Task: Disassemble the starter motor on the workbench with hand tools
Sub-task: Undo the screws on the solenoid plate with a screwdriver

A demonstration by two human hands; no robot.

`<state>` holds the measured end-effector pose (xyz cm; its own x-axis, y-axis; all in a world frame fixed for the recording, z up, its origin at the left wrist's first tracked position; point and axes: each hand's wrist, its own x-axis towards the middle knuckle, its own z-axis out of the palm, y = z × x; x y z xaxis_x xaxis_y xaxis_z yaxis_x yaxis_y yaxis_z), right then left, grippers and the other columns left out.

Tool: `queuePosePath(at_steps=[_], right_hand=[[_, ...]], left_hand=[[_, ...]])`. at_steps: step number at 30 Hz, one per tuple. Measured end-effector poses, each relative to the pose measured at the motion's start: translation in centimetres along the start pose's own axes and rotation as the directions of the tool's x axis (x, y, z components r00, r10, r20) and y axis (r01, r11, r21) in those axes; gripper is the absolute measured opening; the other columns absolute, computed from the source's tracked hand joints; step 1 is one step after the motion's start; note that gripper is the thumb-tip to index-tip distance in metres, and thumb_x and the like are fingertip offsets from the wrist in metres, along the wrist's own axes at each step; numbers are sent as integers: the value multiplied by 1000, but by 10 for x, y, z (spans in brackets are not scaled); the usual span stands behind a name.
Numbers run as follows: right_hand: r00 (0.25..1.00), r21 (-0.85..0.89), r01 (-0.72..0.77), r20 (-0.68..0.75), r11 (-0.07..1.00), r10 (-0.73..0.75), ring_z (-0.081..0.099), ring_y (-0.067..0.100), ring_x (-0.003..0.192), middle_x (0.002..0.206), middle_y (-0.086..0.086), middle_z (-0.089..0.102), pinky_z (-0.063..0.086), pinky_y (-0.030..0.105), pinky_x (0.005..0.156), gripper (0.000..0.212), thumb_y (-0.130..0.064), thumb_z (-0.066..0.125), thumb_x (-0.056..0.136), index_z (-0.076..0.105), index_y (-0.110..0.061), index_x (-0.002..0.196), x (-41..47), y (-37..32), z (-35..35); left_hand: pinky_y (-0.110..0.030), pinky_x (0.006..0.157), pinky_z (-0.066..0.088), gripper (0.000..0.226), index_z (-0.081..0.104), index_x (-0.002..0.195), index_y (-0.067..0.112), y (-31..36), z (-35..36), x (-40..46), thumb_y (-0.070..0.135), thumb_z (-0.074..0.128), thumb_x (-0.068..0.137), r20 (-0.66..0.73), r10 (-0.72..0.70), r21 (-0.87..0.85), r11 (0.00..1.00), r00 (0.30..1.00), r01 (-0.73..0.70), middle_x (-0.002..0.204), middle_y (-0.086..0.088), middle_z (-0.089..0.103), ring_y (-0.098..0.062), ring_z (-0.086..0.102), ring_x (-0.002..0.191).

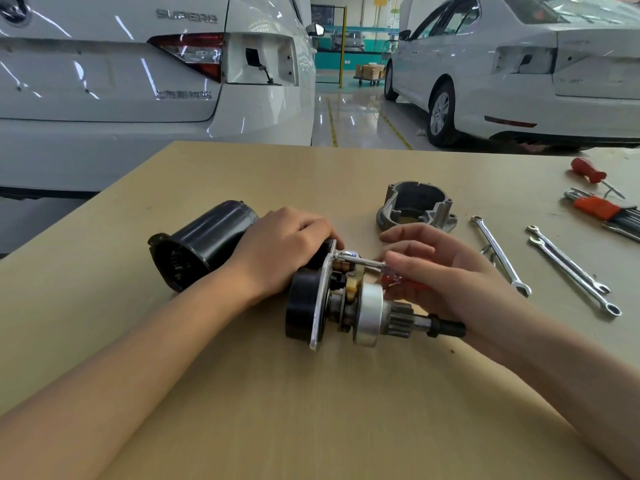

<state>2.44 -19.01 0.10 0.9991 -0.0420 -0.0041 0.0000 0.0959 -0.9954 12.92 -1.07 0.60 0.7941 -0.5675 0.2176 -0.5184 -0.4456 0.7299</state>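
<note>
At frame centre, my left hand (pixel 287 251) grips the starter motor (pixel 332 303) while my right hand (pixel 446 271) pinches a red-handled screwdriver (pixel 381 268) against it.

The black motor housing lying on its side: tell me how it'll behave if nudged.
The black motor housing is cylindrical and lies on its side, so it would probably roll. It looks like hollow metal, likely stiff and fairly heavy. The left hand resting beside it may check it.
</note>
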Motion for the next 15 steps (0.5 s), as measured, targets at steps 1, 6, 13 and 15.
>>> queuePosePath(at_steps=[1, 6, 13, 15], right_hand=[[1000, 0, 29, 8, 1000, -29, 69, 22, 80, 91, 10, 69, 57, 26, 69, 31, -13, 69, 70, 68, -13, 101, 0, 0, 0], [992, -40, 120, -20, 992, -121, 70, 20, 84, 99, 6, 73, 57, 25, 75, 29, -14, 77, 58, 75, -25, 85, -2, 3, 2], [996, -30, 52, -72, 998, -54, 70, 22, 96, 103, 5, 73, 57, 29, 84, 37, -18, 79, 57, 76, -21, 93, 3, 9, -3], [999, -26, 11, -34, 1000, -12, 70, 24, 95, 104, 6, 73, 56, 29, 81, 31, -19, 75, 66, 75, -21, 97, 3, 10, -1]], left_hand=[[-49, 81, 49, 42, 76, 78, 24, 0, 0, 0, 38, 36, 81, 2, 1, 1, 1000, 1000, -1, 76, 9, 72, -16, 65, 82], [-50, 81, 49, 42, 75, 79, 24, 1, 0, 0, 39, 36, 82, 17, -2, 6, 1000, 1000, 2, 77, 8, 72, -16, 65, 82], [-50, 81, 49, 41, 76, 79, 26, 1, -1, -1, 39, 37, 81, 20, -13, 5, 1000, 1000, 13, 76, 10, 72, -16, 65, 81], [-50, 80, 49, 41, 75, 79, 27, 1, -2, -1, 39, 36, 82, 28, -5, 17, 1000, 1000, 5, 74, 12, 71, -14, 64, 79]])
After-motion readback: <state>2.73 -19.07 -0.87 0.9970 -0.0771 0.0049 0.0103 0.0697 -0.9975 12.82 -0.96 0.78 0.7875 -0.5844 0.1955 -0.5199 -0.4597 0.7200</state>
